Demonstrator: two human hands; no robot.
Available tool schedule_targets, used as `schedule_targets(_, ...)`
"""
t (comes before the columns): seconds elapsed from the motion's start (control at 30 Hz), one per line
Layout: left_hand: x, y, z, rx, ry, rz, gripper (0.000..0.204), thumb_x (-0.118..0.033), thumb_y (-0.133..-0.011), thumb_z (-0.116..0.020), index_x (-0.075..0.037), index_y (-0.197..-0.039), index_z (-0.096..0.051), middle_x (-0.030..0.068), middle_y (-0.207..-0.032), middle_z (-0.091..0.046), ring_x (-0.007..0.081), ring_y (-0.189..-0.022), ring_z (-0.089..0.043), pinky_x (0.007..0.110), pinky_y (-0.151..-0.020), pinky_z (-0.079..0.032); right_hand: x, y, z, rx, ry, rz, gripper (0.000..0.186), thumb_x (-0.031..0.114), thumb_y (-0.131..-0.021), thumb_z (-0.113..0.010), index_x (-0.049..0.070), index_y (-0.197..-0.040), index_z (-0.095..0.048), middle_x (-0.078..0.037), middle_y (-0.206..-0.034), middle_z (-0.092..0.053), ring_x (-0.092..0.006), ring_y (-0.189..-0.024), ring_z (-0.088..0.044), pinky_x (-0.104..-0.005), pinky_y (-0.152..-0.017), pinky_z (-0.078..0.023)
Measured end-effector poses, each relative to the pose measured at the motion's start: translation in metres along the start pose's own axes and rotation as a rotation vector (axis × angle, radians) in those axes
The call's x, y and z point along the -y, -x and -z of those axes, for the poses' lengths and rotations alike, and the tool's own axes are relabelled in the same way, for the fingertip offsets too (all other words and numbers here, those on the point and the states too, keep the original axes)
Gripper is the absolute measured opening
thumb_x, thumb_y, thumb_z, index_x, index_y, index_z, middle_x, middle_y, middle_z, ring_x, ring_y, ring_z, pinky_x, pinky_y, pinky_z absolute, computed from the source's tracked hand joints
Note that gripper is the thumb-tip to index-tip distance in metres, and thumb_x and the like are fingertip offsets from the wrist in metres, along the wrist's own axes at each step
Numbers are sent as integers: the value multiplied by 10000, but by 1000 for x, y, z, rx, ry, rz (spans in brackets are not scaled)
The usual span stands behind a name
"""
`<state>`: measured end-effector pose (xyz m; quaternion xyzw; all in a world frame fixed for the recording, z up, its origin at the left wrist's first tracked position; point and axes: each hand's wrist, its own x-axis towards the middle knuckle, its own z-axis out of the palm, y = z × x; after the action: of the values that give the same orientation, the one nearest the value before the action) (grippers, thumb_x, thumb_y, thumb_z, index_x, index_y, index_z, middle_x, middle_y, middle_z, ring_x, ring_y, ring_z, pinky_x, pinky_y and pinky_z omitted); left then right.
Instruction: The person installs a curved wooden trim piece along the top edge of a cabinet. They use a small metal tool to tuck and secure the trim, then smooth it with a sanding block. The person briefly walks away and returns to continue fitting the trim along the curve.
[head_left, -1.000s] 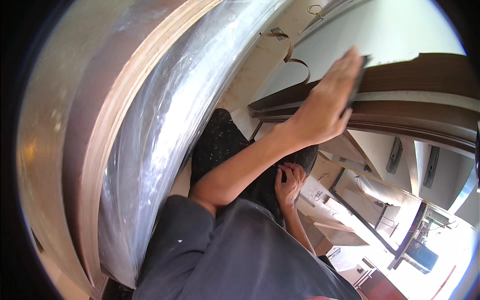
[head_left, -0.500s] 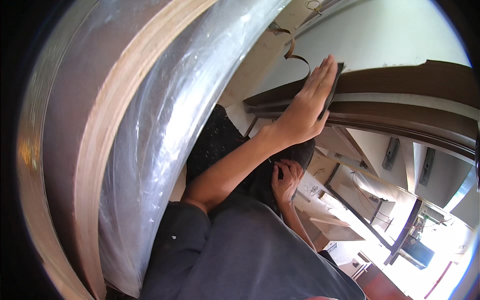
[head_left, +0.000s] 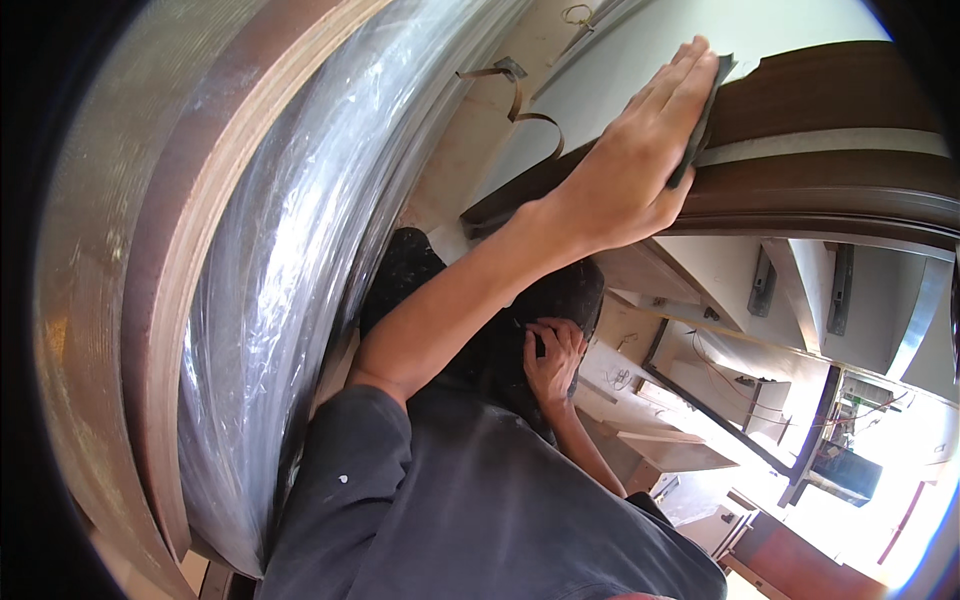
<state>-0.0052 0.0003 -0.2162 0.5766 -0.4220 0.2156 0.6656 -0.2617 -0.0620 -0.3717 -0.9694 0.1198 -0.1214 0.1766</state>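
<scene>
Relative to the dark brown panel (head_left: 830, 95), the black pad (head_left: 702, 125) has travelled along its length since half a second ago: it now sits close to the step in the panel's upper edge, where before it was well short of that step. The pad is thin and flat, and stands nearly edge-on at the panel's left portion; full contact with the panel cannot be confirmed from this angle. The worker's left hand (head_left: 645, 150) backs the pad: fingers extended and nearly straight, close together, palm toward the panel, thumb set at the pad's lower end, pad retained against the palm.

Below the panel, the right hand (head_left: 556, 360) rests on the dark trousers (head_left: 585, 285). Its fingers are loosely bent, with a gap between thumb and forefinger; no item can be seen in it, though the underside of the palm is hidden.

Left of the panel, a thin brown strip (head_left: 517, 100) curls loosely. Farther left of the panel, clear plastic film (head_left: 300, 240) hangs in folds beside a board with a pale edge (head_left: 205, 200). Beneath the panel, two metal rails (head_left: 840, 290) are fixed to pale cabinet partitions (head_left: 805, 280).
</scene>
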Motion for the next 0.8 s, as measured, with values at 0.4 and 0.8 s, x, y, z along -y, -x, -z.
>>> schedule_targets(0.4,-4,-5,2,15,-47,35,920,91,-754,-587,66,-1568,-158,318,-1599,-228,436,-1502,-233,455,-1259,-197,-3,2,1,19,10,-2,109,134,-834,-727,101,-937,-733,-40,-1063,-659,-271,-1129,-554,-439,-977,-390)
schedule_targets(0.8,-6,-5,6,26,-95,70,893,54,-771,-594,75,-1558,-173,326,-1592,-236,447,-1496,-239,464,-1253,-207,-3,-1,-2,-1,-4,-4,112,125,-829,-727,105,-939,-734,-40,-1059,-660,-278,-1132,-554,-438,-982,-391)
